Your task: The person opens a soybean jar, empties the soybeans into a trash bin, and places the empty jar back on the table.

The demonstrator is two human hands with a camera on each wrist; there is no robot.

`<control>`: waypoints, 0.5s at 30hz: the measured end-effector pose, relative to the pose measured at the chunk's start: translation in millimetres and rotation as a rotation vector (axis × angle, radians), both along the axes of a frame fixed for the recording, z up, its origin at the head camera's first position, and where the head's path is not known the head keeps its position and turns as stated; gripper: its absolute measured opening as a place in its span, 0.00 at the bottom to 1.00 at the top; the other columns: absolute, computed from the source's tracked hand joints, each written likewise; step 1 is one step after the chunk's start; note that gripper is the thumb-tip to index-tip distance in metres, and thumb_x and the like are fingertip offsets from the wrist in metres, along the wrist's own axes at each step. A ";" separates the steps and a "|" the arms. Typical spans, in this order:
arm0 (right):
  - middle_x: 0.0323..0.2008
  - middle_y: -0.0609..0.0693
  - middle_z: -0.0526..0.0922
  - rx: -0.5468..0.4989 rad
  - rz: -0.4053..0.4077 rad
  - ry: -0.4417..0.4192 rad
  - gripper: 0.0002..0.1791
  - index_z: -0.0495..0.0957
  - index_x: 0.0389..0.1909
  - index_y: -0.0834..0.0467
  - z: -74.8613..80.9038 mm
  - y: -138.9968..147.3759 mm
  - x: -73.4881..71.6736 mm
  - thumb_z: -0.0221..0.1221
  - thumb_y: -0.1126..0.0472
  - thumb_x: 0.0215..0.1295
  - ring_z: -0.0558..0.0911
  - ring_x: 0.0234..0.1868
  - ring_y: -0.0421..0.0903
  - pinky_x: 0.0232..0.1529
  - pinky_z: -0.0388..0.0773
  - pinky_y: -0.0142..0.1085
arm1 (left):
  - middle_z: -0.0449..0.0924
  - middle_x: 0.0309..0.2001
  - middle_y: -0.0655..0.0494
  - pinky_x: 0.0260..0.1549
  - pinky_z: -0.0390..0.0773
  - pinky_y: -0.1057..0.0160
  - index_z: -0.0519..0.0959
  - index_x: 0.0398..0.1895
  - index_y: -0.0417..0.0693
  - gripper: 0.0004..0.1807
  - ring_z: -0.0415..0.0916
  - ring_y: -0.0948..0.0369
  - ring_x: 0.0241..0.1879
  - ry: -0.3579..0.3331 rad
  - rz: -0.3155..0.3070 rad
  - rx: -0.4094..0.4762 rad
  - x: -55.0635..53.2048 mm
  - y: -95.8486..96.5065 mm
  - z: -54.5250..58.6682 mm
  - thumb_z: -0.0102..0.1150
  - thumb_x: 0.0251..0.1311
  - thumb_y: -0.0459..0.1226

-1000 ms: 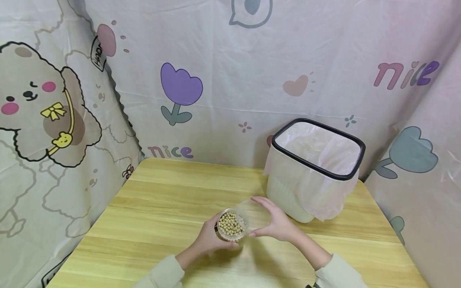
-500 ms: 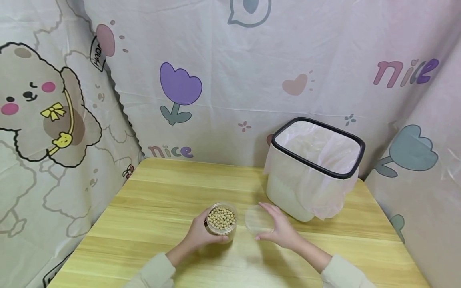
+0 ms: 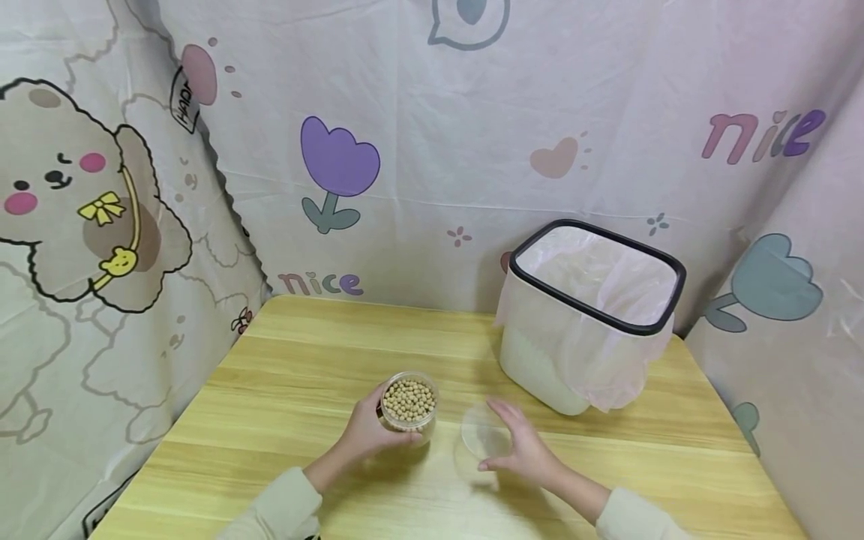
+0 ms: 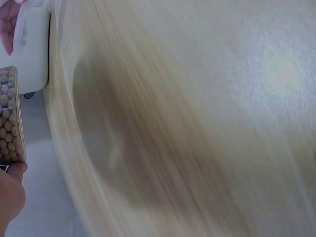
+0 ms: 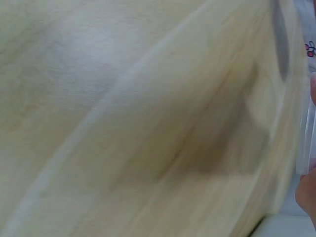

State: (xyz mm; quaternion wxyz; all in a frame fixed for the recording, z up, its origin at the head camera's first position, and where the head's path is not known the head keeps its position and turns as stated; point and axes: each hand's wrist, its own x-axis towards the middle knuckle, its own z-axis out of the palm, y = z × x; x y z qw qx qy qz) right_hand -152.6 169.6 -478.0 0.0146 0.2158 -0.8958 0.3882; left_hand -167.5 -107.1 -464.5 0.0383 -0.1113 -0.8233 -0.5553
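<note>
My left hand grips a clear round jar around its side, with its mouth uncovered. Pale round soybeans fill it nearly to the rim. In the left wrist view the jar shows at the left edge, beans visible through its wall. To the right, my right hand holds a clear round lid by its edge, between thumb and fingers. The lid appears side-on at the right edge of the right wrist view. A gap of bare wood lies between jar and lid in the head view.
A white bin with a black rim and a pale pink liner bag stands at the back right of the wooden table. A printed curtain hangs behind the table and along both sides.
The lid has come away from over the jar. My left hand has carried the jar left and slightly back, while my right hand has brought the lid a little nearer the front.
</note>
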 end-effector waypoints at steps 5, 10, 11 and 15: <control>0.61 0.65 0.63 0.010 -0.004 -0.008 0.54 0.60 0.62 0.66 -10.2 3.9 3.3 0.72 0.53 0.29 0.64 0.61 0.64 0.58 0.63 0.57 | 0.75 0.54 0.49 0.55 0.71 0.52 0.65 0.60 0.49 0.52 0.72 0.51 0.54 0.006 -0.005 -0.033 -2.8 -0.3 5.1 0.78 0.21 0.44; 0.61 0.66 0.63 0.033 0.014 0.016 0.55 0.60 0.62 0.66 -18.4 8.0 2.4 0.72 0.53 0.27 0.65 0.61 0.62 0.59 0.63 0.55 | 0.74 0.54 0.48 0.55 0.72 0.52 0.66 0.60 0.47 0.52 0.72 0.51 0.53 0.010 0.009 -0.044 -6.1 -0.4 11.4 0.78 0.20 0.44; 0.61 0.66 0.63 0.034 0.017 0.013 0.55 0.59 0.62 0.66 -19.7 8.7 1.9 0.72 0.53 0.27 0.65 0.60 0.62 0.59 0.63 0.55 | 0.75 0.54 0.48 0.54 0.72 0.53 0.66 0.60 0.46 0.52 0.72 0.51 0.53 0.014 0.010 -0.049 -6.8 -0.4 12.7 0.78 0.20 0.44; 0.61 0.66 0.63 0.052 0.021 0.002 0.56 0.59 0.62 0.67 -25.1 11.2 -0.4 0.73 0.53 0.27 0.66 0.60 0.62 0.59 0.63 0.55 | 0.75 0.53 0.47 0.54 0.73 0.53 0.66 0.59 0.45 0.52 0.73 0.51 0.53 0.030 0.008 -0.050 -8.0 -1.0 18.5 0.78 0.20 0.43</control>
